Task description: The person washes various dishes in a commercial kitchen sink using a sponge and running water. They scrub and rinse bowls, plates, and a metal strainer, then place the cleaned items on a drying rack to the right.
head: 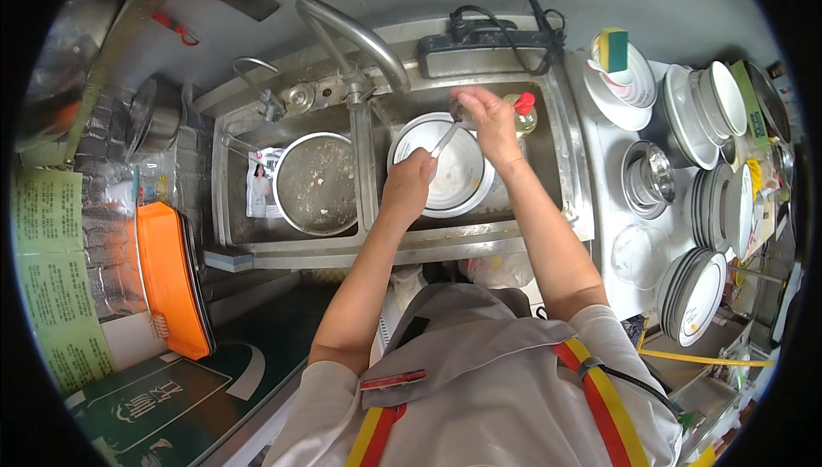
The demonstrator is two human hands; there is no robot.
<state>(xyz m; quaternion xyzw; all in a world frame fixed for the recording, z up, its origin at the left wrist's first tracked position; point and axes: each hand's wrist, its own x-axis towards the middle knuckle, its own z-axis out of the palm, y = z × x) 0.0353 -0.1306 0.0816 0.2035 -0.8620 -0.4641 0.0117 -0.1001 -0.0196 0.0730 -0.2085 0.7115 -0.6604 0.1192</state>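
Observation:
Over the right basin of a steel double sink (578, 165), my left hand (408, 186) grips the handle of a metal utensil (444, 139), perhaps a spoon. My right hand (483, 114) is at the utensil's far end, its fingers bent around it; what they hold there is partly hidden. Beneath both hands lie stacked white plates (454, 178) with a dark rim line and small food bits. A clear bottle with a red cap (525, 114) stands in the basin just right of my right hand.
The left basin holds a round metal pan (318, 184) and a printed packet (262, 184). A curved faucet (359, 37) arches above the divider. At right are stacked plates (693, 300), bowls (697, 117) and a sponge (613, 49); at left, orange trays (170, 281).

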